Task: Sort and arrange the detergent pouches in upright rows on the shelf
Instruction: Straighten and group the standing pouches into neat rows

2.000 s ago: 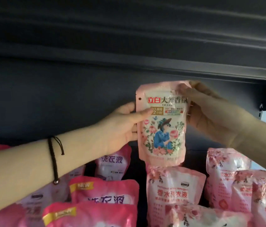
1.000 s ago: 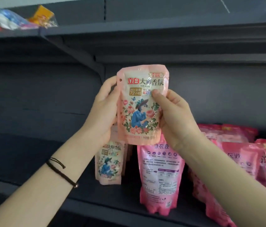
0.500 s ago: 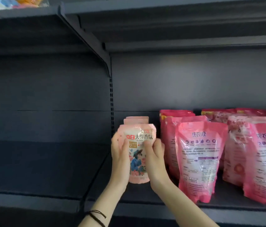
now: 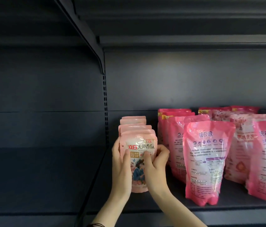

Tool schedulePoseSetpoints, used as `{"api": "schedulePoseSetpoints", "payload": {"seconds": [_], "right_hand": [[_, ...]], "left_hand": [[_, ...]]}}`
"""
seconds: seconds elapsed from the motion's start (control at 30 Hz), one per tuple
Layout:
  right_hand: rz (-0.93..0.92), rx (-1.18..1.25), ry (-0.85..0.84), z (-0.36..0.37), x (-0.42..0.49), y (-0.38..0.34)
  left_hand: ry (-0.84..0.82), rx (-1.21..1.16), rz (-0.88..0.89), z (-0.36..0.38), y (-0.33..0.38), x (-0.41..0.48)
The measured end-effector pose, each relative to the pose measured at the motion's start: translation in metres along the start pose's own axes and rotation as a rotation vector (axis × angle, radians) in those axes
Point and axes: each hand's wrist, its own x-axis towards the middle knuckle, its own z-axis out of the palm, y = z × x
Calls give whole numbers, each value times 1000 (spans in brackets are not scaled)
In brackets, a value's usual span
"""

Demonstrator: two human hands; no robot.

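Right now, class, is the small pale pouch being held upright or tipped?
Upright: the pale pouch stands base down on the shelf, its printed title at the top.

I count four small pale pouches [image 4: 138, 145] standing in one file. Of the big pink pouches [image 4: 209, 161] I make out at least seven; they overlap and run off the right edge. Two hands: left hand [image 4: 122, 169], right hand [image 4: 155, 164].

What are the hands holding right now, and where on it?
Both hold the front pale pink floral pouch: left hand on its left edge, right hand on its right edge, thumbs across the front.
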Motion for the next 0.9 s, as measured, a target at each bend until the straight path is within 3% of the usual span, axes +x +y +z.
{"api": "schedulePoseSetpoints", "payload": {"seconds": [0.1,0.2,0.4,0.67,0.9], "right_hand": [[-212,-97,19,-8,1,-13],[-444,-261,-76,-16,10,-37],[-719,-482,-234,-51,33,-118],[-588,-1072,-281,-149,40,-153],[-512,-1258,-255,-255,59,-145]], "left_hand": [[66,196,129,-11,14,10],[66,422,250,-20,43,28],[-284,1032,453,-5,129,48],[-466,1373,729,58,154,15],[-515,1426,761,149,138,7]]}}
